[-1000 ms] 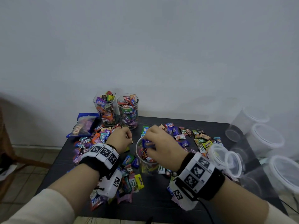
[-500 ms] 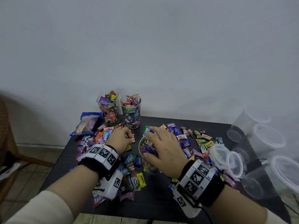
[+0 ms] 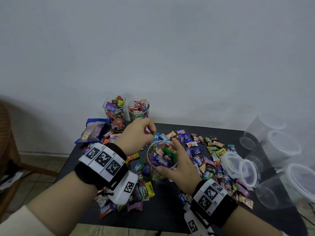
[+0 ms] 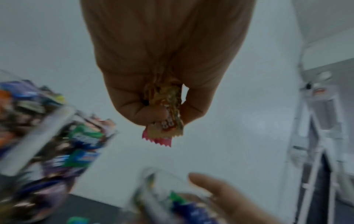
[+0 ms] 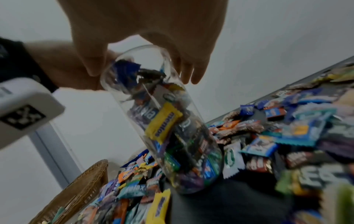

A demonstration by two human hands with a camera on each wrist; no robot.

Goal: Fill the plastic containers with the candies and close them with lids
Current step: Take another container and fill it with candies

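A clear plastic container (image 3: 162, 160), partly full of wrapped candies, stands mid-table among loose candies (image 3: 196, 150). My right hand (image 3: 166, 156) grips its rim, thumb on the near side and fingers on the far side; the right wrist view shows the right hand (image 5: 141, 71) spanning the container (image 5: 168, 124) mouth. My left hand (image 3: 148, 133) hovers just left of and above the rim, clutching a few candies; in the left wrist view their red and gold wrappers (image 4: 164, 128) stick out of the left hand (image 4: 162, 112).
Two filled open containers (image 3: 115, 113) (image 3: 139, 109) stand at the table's back by the wall, a blue bag (image 3: 92, 132) to their left. Loose lids (image 3: 238, 166) and empty lidded containers (image 3: 281, 147) sit at the right. A wicker chair (image 3: 5, 133) is on the left.
My left hand lifted off the candy pile with candies and moved right toward the container's mouth. My right hand drew back from over the mouth and took hold of the rim.
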